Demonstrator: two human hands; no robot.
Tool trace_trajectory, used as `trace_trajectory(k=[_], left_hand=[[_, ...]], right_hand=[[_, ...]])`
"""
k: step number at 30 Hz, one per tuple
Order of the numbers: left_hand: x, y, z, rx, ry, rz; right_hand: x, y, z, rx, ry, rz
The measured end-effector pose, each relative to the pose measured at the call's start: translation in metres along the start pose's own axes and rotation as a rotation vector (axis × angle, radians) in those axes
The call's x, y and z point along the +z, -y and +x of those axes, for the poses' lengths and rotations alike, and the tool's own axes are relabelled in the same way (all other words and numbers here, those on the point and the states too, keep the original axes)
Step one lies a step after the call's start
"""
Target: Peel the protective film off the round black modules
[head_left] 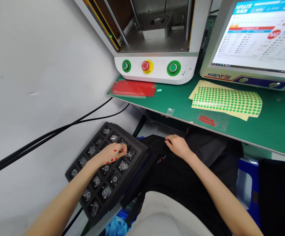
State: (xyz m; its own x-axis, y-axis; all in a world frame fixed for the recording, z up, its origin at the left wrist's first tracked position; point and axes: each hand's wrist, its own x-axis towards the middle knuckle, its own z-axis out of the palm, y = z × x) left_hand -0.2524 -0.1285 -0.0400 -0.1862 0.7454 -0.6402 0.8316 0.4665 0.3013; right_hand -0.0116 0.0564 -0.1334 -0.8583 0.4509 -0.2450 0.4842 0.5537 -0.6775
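Where one tray (129, 176) lies, one hand (114, 152) reaches.

Your bare left forearm (66, 196) rises from the lower left, slanting up toward the right, and ends in your left hand (114, 153), back upward, fingers bent and bunched near the thumb. Whether those fingertips meet is unclear. Your bare right forearm (213, 186) slants up from the lower right toward the left. Your right hand (177, 144) has its back upward and fingers loosely curled, their tips partly hidden. Your two hands are well apart.
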Motion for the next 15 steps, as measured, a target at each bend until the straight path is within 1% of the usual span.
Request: trace_trajectory(k=[2,4,7,9,11,12,15], left_hand=[[-0.011,-0.022,0.002,0.039,0.006,-0.020],[-0.022,-0.049,0.007,0.109,0.017,0.010],[-0.037,-0.087,0.019,0.261,0.016,0.163],[-0.046,-0.108,0.027,0.332,-0.003,0.272],[-0.055,-0.126,0.034,0.360,-0.023,0.354],[-0.060,-0.135,0.039,0.369,-0.030,0.390],[-0.077,-0.159,0.057,0.432,-0.049,0.507]], right_hand=[[0.001,0.020,-0.004,-0.069,0.015,0.100],[0.001,0.040,-0.006,-0.118,0.031,0.204],[-0.004,0.060,-0.009,-0.097,-0.012,0.339],[-0.010,0.062,-0.011,-0.058,-0.053,0.382],[-0.017,0.058,-0.014,-0.043,-0.074,0.387],[-0.020,0.054,-0.015,-0.038,-0.094,0.426],[-0.026,0.043,-0.017,0.024,-0.231,0.714]])
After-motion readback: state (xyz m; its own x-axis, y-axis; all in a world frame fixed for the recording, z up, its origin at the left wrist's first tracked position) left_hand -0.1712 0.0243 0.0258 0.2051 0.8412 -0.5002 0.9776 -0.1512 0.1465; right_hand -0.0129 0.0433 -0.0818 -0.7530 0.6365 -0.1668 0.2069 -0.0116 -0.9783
